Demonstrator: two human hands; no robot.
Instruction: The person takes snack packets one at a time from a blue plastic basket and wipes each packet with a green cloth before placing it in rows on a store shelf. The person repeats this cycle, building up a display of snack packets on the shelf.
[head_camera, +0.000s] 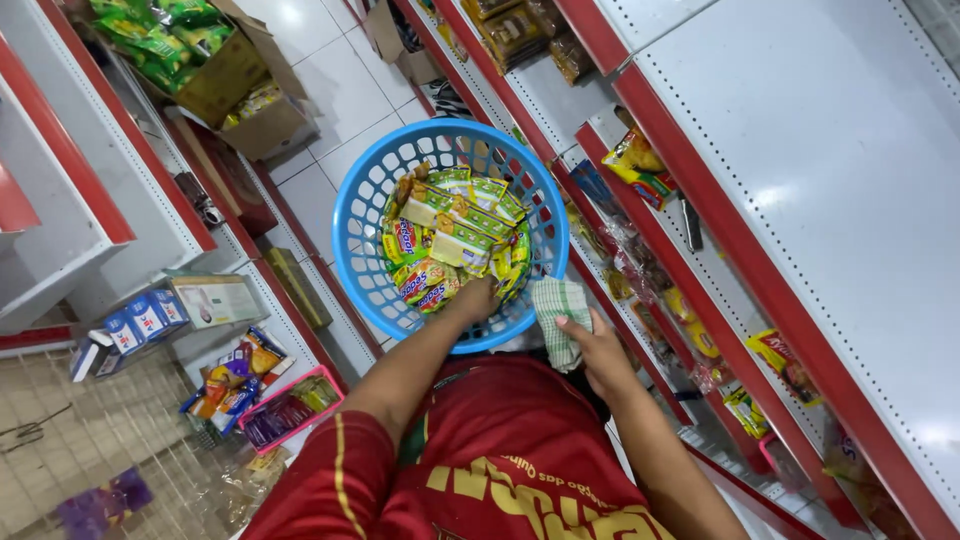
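Note:
A round blue plastic basket (352, 235) sits in front of me in a shop aisle. It holds several snack packets (450, 235) in yellow, green and red. My left hand (478, 298) reaches over the near rim into the basket, its fingers curled down on a packet at the near edge of the pile. My right hand (600, 352) is just outside the basket's near right rim and grips a folded green-and-white checked cloth (558, 318). I wear a red shirt with yellow lettering.
White shelves with red edges (800, 170) run along the right, with scattered packets on the lower levels. On the left are more shelves, blue boxes (140, 322), a pink tray of packets (290, 410) and open cartons (235, 85). White floor tiles lie beyond the basket.

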